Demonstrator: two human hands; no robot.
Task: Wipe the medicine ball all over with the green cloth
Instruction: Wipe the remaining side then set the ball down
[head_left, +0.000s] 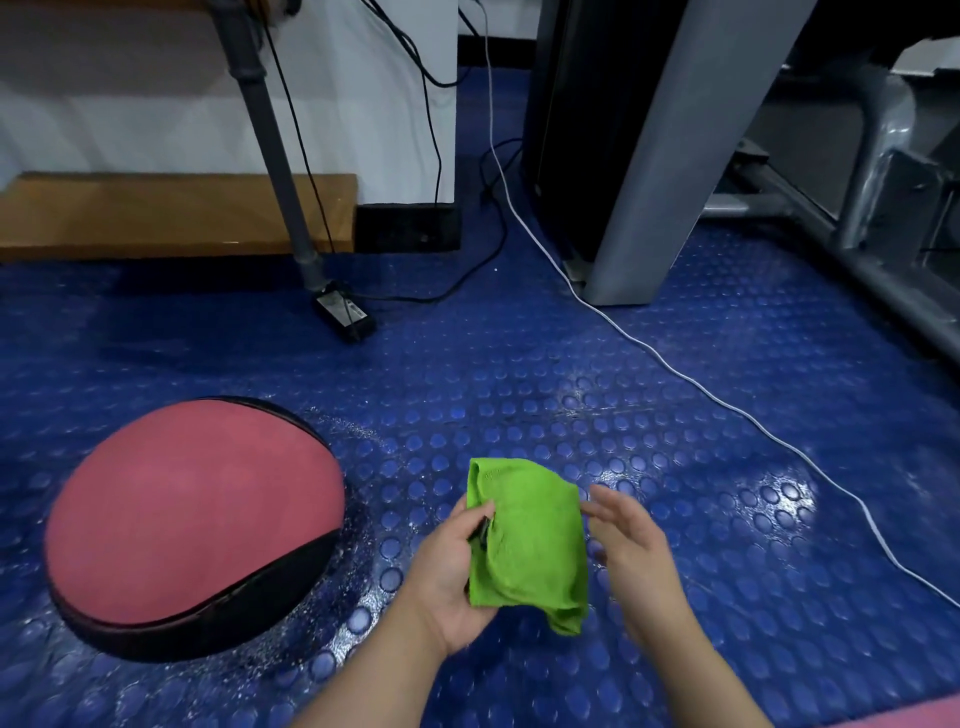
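A large pink and black medicine ball (192, 525) rests on the blue studded floor at the lower left. To its right I hold a folded green cloth (527, 540) in the air. My left hand (452, 566) grips the cloth's left edge, thumb on top. My right hand (631, 551) is just right of the cloth with fingers spread, close to it or lightly touching; nothing is gripped in it. Neither hand touches the ball, which lies about a hand's width left of my left hand.
A grey pole (275, 150) and a black power adapter (344, 313) stand behind the ball. A white cable (675, 371) runs diagonally across the floor. A grey machine base (654, 171) and metal frame (893, 208) occupy the upper right. A wooden board (171, 213) lies along the wall.
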